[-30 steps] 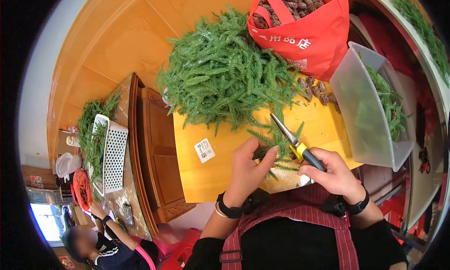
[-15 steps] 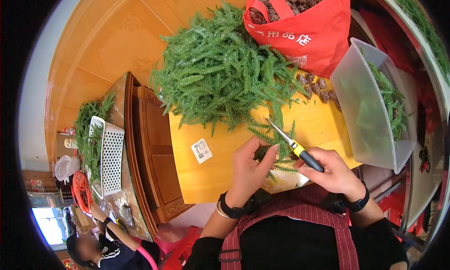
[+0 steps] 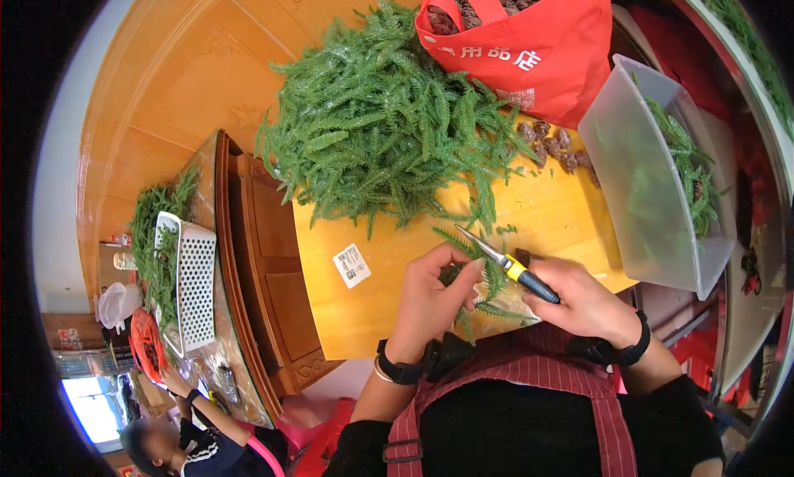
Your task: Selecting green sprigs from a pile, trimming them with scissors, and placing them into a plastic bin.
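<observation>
Close to the table's near edge, my left hand [image 3: 430, 299] has its thumb and fingers pinched on a green fir-like sprig [image 3: 490, 272]. My right hand [image 3: 583, 299] is closed around long-nosed pliers [image 3: 529, 281] with yellow and black handles. The metal jaws point up and left, across the sprig. A small dark brown piece [image 3: 522, 256] shows by my right fingertips; its kind is hard to make out. Beyond my hands rises a big heap of green sprigs [image 3: 380, 129]. Several loose pine cones [image 3: 558, 153] lie right of the heap.
A red bag [image 3: 529, 55] full of pine cones stands at the back. To the right, a clear plastic bin [image 3: 637, 187] holds greenery. A label [image 3: 351, 266] lies on the yellow table [image 3: 364, 320]. At left, a co-worker [image 3: 207, 427] sits by a white basket [image 3: 195, 287].
The pliers and my right hand have shifted slightly left, and my left hand a little left and down. A dark brown piece now shows by my right fingertips. The view has shifted slightly.
</observation>
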`<action>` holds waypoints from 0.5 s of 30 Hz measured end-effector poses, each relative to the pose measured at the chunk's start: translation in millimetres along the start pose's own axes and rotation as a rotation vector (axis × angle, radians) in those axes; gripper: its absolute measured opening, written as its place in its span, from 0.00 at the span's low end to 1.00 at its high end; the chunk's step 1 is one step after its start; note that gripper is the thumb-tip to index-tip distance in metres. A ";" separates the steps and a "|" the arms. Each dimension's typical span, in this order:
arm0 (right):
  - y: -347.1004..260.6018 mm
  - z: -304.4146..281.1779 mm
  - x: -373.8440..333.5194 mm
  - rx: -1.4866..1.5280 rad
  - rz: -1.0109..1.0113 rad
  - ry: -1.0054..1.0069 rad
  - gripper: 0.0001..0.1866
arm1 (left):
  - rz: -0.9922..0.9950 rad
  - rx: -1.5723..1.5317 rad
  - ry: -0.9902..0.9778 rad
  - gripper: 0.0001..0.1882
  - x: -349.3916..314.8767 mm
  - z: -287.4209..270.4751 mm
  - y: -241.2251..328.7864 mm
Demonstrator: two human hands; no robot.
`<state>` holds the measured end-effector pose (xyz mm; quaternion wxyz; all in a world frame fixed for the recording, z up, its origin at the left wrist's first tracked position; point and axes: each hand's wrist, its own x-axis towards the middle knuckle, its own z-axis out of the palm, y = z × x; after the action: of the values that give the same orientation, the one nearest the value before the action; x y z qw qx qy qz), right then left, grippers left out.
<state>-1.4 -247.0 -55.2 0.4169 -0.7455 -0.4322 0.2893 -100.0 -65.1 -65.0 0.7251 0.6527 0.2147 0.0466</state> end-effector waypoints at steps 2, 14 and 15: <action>-1.4 2.3 -0.7 0.048 0.079 -0.033 0.08 | -0.015 -0.012 -0.008 0.07 -0.4 -0.9 -7.1; 18.5 14.4 -7.4 -0.044 0.093 0.074 0.09 | -0.093 0.068 -0.011 0.07 3.1 -3.4 -13.1; 15.6 7.8 -6.4 -0.037 0.178 0.102 0.09 | -0.067 0.097 0.016 0.07 3.6 -7.3 -14.6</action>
<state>-4.2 -254.2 -72.1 0.3973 -0.8022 -0.3476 0.2789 -102.6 -59.2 -80.4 0.6921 0.6790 0.2445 0.0170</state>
